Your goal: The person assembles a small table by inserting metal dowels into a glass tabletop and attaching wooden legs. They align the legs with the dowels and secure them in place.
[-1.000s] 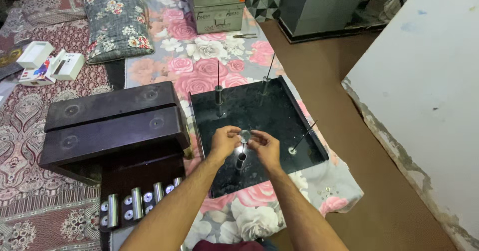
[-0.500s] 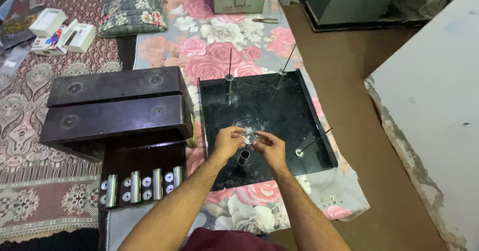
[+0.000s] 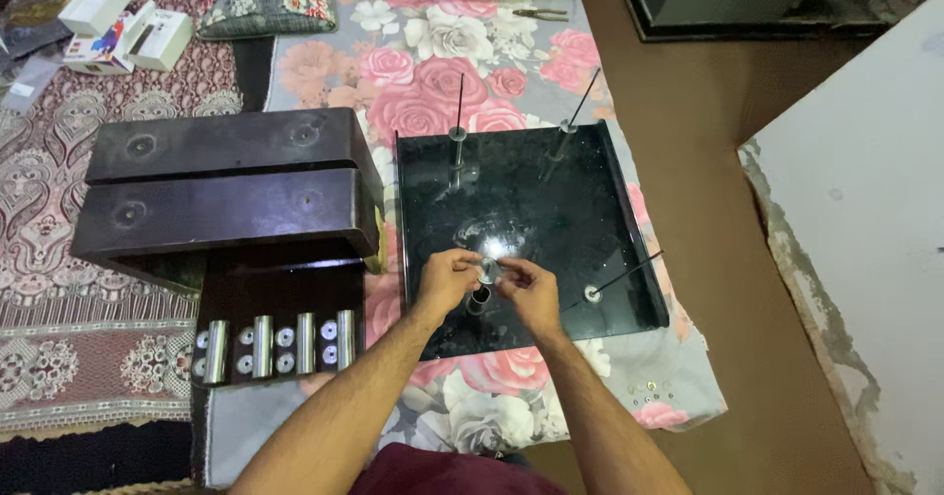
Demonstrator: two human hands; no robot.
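Note:
My left hand (image 3: 447, 281) and my right hand (image 3: 526, 289) meet over the near part of a glossy black square tray (image 3: 619, 230). Together they pinch a small round silver metal piece (image 3: 489, 270) between the fingertips. Just below it a short dark metal tube (image 3: 479, 301) stands upright on the tray. Thin metal rods rise from the tray at the far left (image 3: 458, 126) and far right (image 3: 574, 121), and a third rod (image 3: 621, 281) leans at the near right corner.
Two dark wooden blocks (image 3: 221, 185) lie left of the tray, with a row of silver cylinders and washers (image 3: 275, 343) in front of them. A flowered cloth (image 3: 442, 53) covers the floor; a white board (image 3: 865, 220) stands on the right. Small boxes (image 3: 128, 28) lie far left.
The view has drifted so the tray sits lower and nearer. Both hands stay together on the small silver piece above the dark tube, barely shifted.

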